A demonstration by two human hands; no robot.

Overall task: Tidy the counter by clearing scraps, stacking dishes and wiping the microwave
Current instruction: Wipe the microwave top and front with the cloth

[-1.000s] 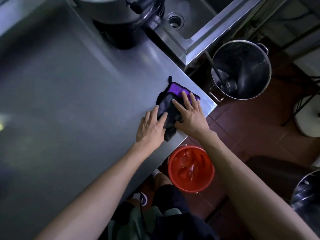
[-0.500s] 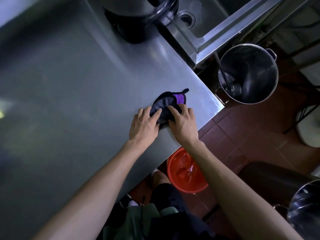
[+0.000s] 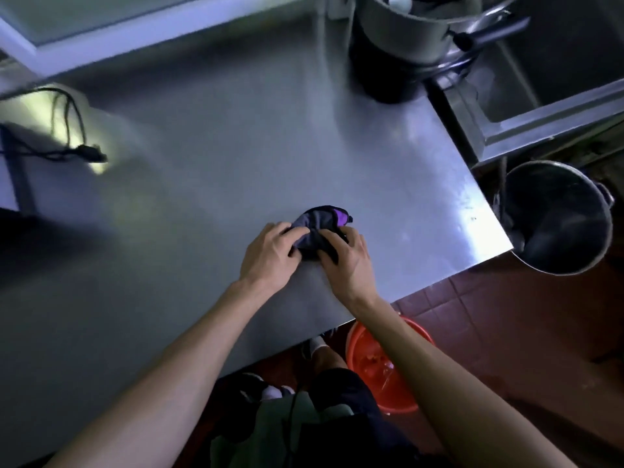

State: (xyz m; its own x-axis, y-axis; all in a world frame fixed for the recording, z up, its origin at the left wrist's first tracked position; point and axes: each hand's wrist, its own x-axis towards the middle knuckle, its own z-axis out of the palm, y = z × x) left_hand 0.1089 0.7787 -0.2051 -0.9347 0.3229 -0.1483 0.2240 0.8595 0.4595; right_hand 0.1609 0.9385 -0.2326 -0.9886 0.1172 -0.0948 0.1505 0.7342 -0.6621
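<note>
1. Where the view is nearest to the person, the two bare forearms reach forward over the near edge of the steel counter, and under the right forearm an orange bucket stands on the tiled floor, below the counter edge.
2. The left hand lies on the counter with its fingers curled into the left side of a dark cloth, so it is grasping the cloth.
3. The right hand is just beside the left one, and its fingers are also curled over the cloth from the right side, pinching dark folds of it.
4. The cloth is bunched between both hands and rests on the counter; a small purple part shows at its far right end, just beyond the right fingertips.
5. To the right of the right hand, past the counter corner, a big steel pot stands lower than the counter, and its inside is dark.
6. Far to the left of the left hand, a black cable with a plug lies on the counter in a bright patch of light.
7. Beyond both hands, at the far edge of the counter, a metal pot sits on a dark base, and to its right there is a steel sink.
</note>
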